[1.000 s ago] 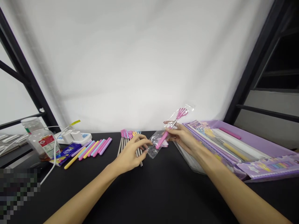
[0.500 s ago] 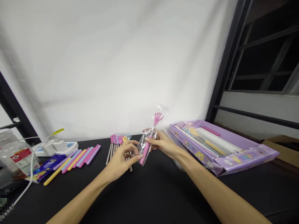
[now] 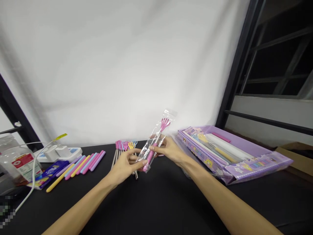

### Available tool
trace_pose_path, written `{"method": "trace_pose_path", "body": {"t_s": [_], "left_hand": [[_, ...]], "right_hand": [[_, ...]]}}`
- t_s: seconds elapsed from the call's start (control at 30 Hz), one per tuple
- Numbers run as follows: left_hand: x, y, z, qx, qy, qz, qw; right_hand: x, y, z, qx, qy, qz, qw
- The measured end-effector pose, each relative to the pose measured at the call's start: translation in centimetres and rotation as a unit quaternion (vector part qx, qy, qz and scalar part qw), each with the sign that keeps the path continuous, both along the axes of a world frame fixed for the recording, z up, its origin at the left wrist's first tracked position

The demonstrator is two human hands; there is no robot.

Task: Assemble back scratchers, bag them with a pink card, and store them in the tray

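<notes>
A pink back scratcher with a hand-shaped head and metal shaft lies inside a clear plastic sleeve, tilted with its head up and to the right. My left hand pinches the lower end of the sleeved handle. My right hand grips the middle, thumb in front and fingers partly hidden behind. Behind my left hand lie several back scratcher heads on metal rods, in pink, blue and yellow. Farther left, several pastel handle tubes lie side by side on the black table.
To the right stands a purple printed box holding wrapped back scratchers, partly covered in plastic film. On the left are a power strip with plugs, a white cable, a blue packet and a clear jar. A white wall rises behind.
My left hand has closed in on the handle's lower end. The sleeve now looks straighter and more stretched along the back scratcher, which has shifted slightly left and down.
</notes>
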State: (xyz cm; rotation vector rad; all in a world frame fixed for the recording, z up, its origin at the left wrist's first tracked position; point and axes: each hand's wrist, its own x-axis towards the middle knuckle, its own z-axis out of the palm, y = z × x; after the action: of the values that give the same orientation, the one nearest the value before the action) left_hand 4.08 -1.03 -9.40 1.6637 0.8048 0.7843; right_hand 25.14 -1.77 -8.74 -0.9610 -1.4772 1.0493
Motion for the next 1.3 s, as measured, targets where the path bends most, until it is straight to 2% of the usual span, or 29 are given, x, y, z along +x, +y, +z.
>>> {"method": "trace_pose_path", "body": {"t_s": [0.13,0.33,0.47,0.6,0.7,0.77,0.87,1.03,1.13,1.2,1.27,1.3], "left_hand": [[-0.1,0.2,0.0,-0.01,0.006,-0.034,0.999],[0.2,0.2,-0.2,-0.007,-0.032,-0.005,0.999],[0.4,0.0,-0.5,-0.008,-0.014,-0.007,1.0],[0.3,-0.3,-0.5,0.066,0.041,-0.026,0.997],[0.0,-0.2,-0.3,0.134,0.021,0.04,0.99],[-0.2,0.0,-0.1,0.177,-0.01,0.083,0.981],[-0.5,0.5,-0.1,0.222,-0.033,0.086,0.971],[-0.5,1.6,-0.8,0.17,-0.087,0.129,0.973],[-0.7,2.1,-1.2,0.141,-0.088,0.143,0.976],[-0.9,2.2,-1.3,0.131,-0.074,0.143,0.978],[-0.9,2.0,-1.5,0.122,-0.06,0.133,0.982],[-0.8,1.9,-1.5,0.114,-0.056,0.123,0.984]], "right_hand": [[-0.2,-0.1,0.0,-0.008,0.001,0.0,1.0],[-0.4,-0.4,0.3,-0.013,-0.015,0.002,1.0],[-0.4,-0.3,0.1,-0.018,-0.004,-0.011,1.0],[-0.3,-0.2,0.1,-0.014,-0.02,0.015,1.0],[0.0,-0.4,0.4,-0.028,-0.06,0.029,0.997],[0.2,-0.6,0.5,-0.054,-0.097,0.058,0.992],[0.4,-1.1,0.4,-0.102,-0.148,0.143,0.973],[-0.2,-2.0,0.3,-0.16,-0.205,0.269,0.927],[-0.1,-2.0,0.4,-0.166,-0.221,0.296,0.914],[0.5,-1.5,0.4,-0.131,-0.242,0.245,0.93],[1.6,-0.6,0.1,-0.03,-0.3,0.089,0.949],[2.1,-0.1,-0.1,0.038,-0.343,-0.007,0.939]]}}
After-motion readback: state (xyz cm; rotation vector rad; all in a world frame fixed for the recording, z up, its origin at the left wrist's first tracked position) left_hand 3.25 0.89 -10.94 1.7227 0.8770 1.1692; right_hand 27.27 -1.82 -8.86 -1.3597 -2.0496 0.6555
